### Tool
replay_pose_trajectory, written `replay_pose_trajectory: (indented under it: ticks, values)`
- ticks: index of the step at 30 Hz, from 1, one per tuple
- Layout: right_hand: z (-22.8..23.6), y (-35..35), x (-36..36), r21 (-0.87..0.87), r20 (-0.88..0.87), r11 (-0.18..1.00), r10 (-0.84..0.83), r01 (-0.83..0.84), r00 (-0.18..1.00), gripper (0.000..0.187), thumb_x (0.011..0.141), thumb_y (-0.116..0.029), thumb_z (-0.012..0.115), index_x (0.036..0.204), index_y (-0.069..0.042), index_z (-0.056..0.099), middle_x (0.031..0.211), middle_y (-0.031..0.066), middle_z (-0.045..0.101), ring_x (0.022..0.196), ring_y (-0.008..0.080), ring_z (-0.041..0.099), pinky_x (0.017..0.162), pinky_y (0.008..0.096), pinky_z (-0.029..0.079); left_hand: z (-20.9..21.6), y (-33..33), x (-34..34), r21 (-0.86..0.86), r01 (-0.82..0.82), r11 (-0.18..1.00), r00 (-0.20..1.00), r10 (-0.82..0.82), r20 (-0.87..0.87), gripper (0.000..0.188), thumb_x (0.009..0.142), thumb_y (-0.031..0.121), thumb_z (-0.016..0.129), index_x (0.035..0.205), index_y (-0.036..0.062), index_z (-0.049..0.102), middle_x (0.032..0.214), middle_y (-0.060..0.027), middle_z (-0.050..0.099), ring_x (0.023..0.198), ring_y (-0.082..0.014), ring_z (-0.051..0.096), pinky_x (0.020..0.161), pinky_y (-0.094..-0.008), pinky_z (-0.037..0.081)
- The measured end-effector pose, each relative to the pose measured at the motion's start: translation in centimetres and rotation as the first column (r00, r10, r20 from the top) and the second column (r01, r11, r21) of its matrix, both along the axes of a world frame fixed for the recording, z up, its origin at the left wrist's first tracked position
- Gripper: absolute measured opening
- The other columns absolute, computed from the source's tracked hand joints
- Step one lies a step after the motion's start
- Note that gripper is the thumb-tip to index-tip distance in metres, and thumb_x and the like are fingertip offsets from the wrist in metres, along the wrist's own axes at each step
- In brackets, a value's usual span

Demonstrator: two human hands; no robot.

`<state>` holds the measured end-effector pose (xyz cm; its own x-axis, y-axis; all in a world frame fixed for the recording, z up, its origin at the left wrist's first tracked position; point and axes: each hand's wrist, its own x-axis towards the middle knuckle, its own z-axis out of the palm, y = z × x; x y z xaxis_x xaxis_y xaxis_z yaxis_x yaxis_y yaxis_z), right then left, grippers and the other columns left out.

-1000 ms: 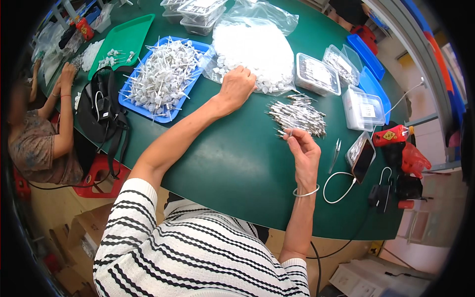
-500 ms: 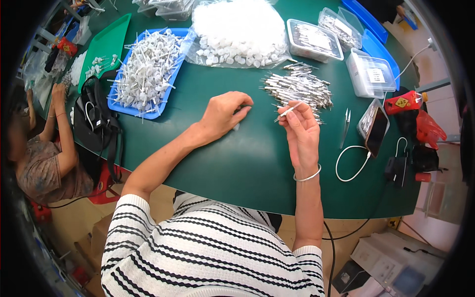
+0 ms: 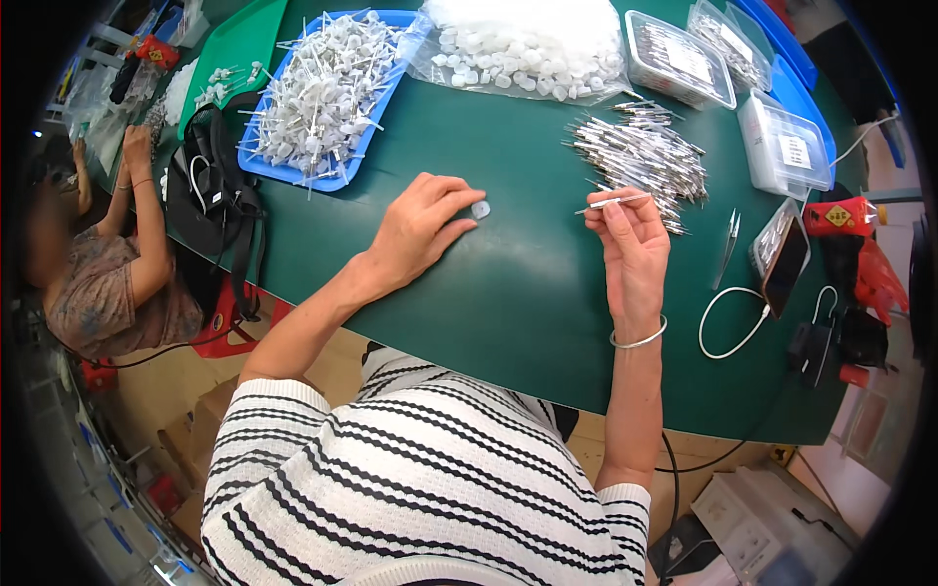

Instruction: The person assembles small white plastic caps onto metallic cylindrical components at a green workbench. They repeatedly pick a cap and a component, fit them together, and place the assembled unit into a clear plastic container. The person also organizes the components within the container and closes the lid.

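Observation:
Between the thumb and forefinger of my left hand point(image 3: 422, 227) is a small round translucent white plastic cap point(image 3: 480, 209), held just over the green table. My right hand point(image 3: 633, 256), with a bangle on its wrist, pinches a thin metal-and-white rod point(image 3: 616, 202) that lies almost level across the fingertips. Just beyond that hand spreads a loose pile of similar rods point(image 3: 645, 156). Farther off, a clear bag point(image 3: 547, 49) is heaped with white caps. At the left, a blue tray point(image 3: 344, 174) holds many rods with caps fitted on them.
Tweezers point(image 3: 727, 246), a phone point(image 3: 785, 266) and a white cable point(image 3: 705, 327) lie to the right. Lidded plastic boxes point(image 3: 789, 151) stand behind them. A black bag point(image 3: 200, 195) and a green tray point(image 3: 256, 34) are at the left, where another person point(image 3: 117, 283) works.
The view has shifted, so the table things sit farther right and higher. In my left fingertips the cap now shows plainly. The rod in my right hand has turned from slanted to nearly level.

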<state>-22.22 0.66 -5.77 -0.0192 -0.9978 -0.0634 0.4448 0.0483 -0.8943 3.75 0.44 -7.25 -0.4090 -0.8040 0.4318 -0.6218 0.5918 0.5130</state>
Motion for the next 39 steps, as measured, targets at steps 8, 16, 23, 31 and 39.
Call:
replay_pose_trajectory:
  ticks: [8,16,23,31,39]
  values:
    - [0.0,0.3,0.5,0.024,0.049,0.999,0.025,-0.026,0.999,0.019,0.093,-0.008,0.063,0.11,-0.001,0.058,0.1,0.0118,0.067,0.085,0.0149,0.064,0.081,0.0282,0.052,0.2,-1.2,-2.0,-0.033,0.081,0.996,0.997,-0.081,0.01,0.024,0.078,0.002,0.071,0.102,0.0041,0.066,0.1,-0.0093,0.062,0.089,-0.0259,0.06,0.074,-0.0355,0.051]
    - [0.4,0.5,0.5,0.001,0.11,1.0,-0.004,0.004,0.994,0.014,0.092,-0.006,0.063,0.104,-0.001,0.059,0.098,0.0121,0.067,0.084,0.0162,0.065,0.079,0.0291,0.053,1.5,-2.2,-4.6,0.616,0.204,0.761,0.922,0.062,-0.382,0.014,0.09,0.01,0.066,0.101,0.0009,0.066,0.086,-0.0057,0.068,0.071,-0.0133,0.063,0.064,-0.0276,0.052]
    - [0.3,0.7,1.1,-0.033,0.166,0.999,0.012,-0.006,0.986,0.012,0.093,-0.006,0.062,0.103,-0.001,0.058,0.096,0.0121,0.067,0.083,0.0172,0.066,0.077,0.0298,0.054,2.0,-2.8,-7.8,0.704,0.513,0.491,0.648,0.315,-0.693,0.02,0.093,0.014,0.063,0.105,-0.0023,0.067,0.093,-0.0094,0.07,0.08,-0.0132,0.067,0.069,-0.024,0.055]
    - [0.3,0.8,1.5,-0.031,0.108,0.998,-0.054,0.058,0.993,0.011,0.093,-0.006,0.063,0.102,-0.001,0.058,0.091,0.0091,0.066,0.079,0.016,0.067,0.074,0.0288,0.054,1.5,-2.2,-7.3,0.674,0.608,0.419,0.587,0.334,-0.737,0.025,0.092,0.012,0.064,0.113,-0.002,0.065,0.104,-0.0122,0.07,0.091,-0.0158,0.068,0.076,-0.0247,0.055]
    - [0.4,0.9,1.3,-0.194,-0.151,0.969,-0.186,0.156,0.971,0.013,0.09,-0.005,0.067,0.098,-0.001,0.057,0.088,0.0044,0.063,0.076,0.0101,0.063,0.069,0.0226,0.052,1.9,-2.4,-6.7,0.701,0.636,0.323,0.551,0.447,-0.705,0.026,0.092,0.012,0.066,0.114,-0.0003,0.064,0.107,-0.011,0.07,0.091,-0.0147,0.068,0.074,-0.0222,0.056]
